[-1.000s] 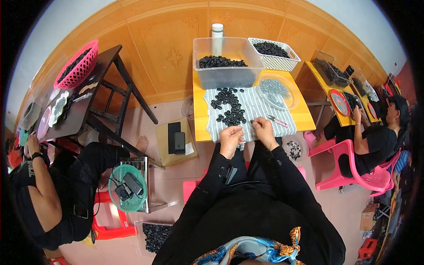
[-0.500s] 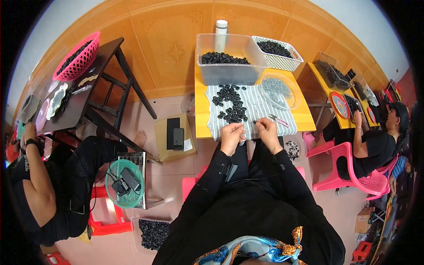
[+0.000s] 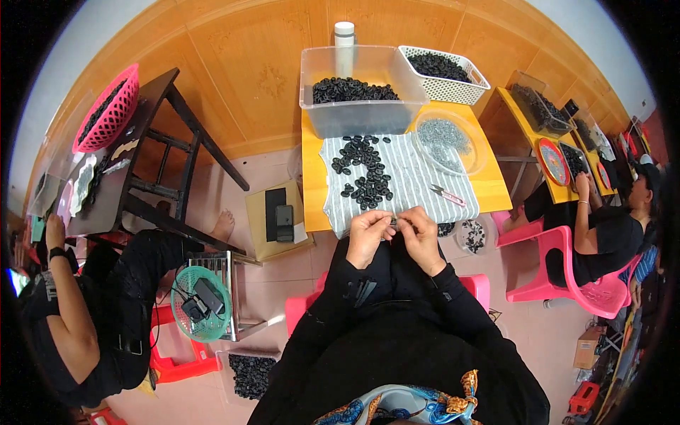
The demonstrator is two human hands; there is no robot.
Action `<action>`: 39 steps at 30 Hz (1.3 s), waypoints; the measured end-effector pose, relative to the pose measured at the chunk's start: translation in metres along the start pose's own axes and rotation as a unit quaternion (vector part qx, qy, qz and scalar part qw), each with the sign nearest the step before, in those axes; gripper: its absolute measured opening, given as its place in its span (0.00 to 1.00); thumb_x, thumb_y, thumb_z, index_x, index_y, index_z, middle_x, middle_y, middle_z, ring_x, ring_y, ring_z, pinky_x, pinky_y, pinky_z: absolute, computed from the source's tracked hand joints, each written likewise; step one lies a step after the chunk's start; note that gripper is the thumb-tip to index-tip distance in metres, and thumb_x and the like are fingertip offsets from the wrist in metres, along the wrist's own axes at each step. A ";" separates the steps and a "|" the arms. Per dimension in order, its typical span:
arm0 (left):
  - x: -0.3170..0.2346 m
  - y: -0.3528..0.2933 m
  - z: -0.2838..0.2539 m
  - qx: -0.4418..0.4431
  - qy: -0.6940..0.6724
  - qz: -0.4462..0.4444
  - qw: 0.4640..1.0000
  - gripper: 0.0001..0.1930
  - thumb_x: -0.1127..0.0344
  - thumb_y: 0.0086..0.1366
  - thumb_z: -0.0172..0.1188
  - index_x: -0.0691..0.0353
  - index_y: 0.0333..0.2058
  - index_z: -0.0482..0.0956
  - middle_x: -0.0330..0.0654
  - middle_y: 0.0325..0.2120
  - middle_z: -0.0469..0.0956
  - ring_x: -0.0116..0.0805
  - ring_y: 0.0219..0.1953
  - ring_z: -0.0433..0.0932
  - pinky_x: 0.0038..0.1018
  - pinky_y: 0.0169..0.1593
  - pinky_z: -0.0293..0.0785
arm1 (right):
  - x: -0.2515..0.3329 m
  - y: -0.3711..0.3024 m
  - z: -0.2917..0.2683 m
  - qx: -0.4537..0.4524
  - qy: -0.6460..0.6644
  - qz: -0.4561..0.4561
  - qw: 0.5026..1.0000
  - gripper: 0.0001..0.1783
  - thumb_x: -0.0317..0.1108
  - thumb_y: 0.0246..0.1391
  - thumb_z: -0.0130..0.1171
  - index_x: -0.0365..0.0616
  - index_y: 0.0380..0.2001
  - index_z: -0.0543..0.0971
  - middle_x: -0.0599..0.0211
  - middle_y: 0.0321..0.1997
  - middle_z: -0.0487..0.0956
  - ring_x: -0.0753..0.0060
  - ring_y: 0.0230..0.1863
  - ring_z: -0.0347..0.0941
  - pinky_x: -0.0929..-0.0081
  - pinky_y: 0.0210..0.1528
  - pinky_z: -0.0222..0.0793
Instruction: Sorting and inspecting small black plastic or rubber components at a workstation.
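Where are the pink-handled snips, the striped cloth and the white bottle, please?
Pink-handled snips [image 3: 452, 198]: head view, on the handle.
Striped cloth [image 3: 414, 187]: head view, bare part.
White bottle [image 3: 344, 40]: head view, upper body.

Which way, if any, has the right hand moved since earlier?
Yes: against the yellow table, the right hand has moved back toward its near edge and the left hand.
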State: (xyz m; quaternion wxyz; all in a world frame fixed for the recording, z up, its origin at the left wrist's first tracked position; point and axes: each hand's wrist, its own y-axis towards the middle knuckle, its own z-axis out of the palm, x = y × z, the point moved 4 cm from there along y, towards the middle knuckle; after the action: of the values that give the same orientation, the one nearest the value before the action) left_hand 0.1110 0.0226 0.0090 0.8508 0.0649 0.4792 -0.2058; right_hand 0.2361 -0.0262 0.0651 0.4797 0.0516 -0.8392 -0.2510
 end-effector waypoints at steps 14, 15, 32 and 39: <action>0.000 0.011 -0.009 -0.056 0.041 0.031 0.997 0.09 0.79 0.59 0.56 0.70 0.40 0.77 0.42 0.31 0.79 0.27 0.29 0.78 0.20 0.32 0.73 | -0.044 0.040 0.008 0.030 -0.215 -0.010 0.976 0.02 0.24 0.45 0.58 0.40 0.24 0.74 0.59 0.27 0.69 0.52 0.33 0.71 0.61 0.32 0.67; 0.002 0.014 -0.008 -0.045 0.044 0.040 0.997 0.10 0.79 0.59 0.56 0.70 0.40 0.77 0.41 0.31 0.78 0.26 0.30 0.78 0.20 0.33 0.73 | -0.043 0.041 0.007 0.029 -0.212 -0.011 0.977 0.02 0.23 0.45 0.57 0.40 0.24 0.74 0.58 0.27 0.69 0.51 0.32 0.71 0.61 0.31 0.67; -0.021 0.027 0.027 -0.070 0.497 0.255 0.826 0.09 0.79 0.53 0.57 0.68 0.34 0.77 0.48 0.29 0.73 0.38 0.25 0.73 0.27 0.28 0.68 | -0.047 0.036 -0.021 0.027 0.043 0.113 0.992 0.06 0.18 0.49 0.51 0.35 0.31 0.75 0.63 0.27 0.71 0.72 0.26 0.69 0.78 0.28 0.63; -0.023 0.014 0.029 -0.050 0.324 0.206 0.922 0.08 0.77 0.55 0.60 0.67 0.35 0.78 0.41 0.27 0.74 0.27 0.26 0.71 0.21 0.29 0.67 | -0.038 0.024 -0.002 0.017 0.272 0.230 0.934 0.10 0.17 0.53 0.52 0.37 0.39 0.75 0.76 0.29 0.74 0.89 0.28 0.66 0.88 0.31 0.63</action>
State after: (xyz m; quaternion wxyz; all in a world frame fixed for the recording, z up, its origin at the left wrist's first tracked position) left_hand 0.1290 0.0336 0.0425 0.6750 0.1824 0.7143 0.0302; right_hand 0.2621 0.0060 0.0475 0.7334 -0.0681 -0.6696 -0.0954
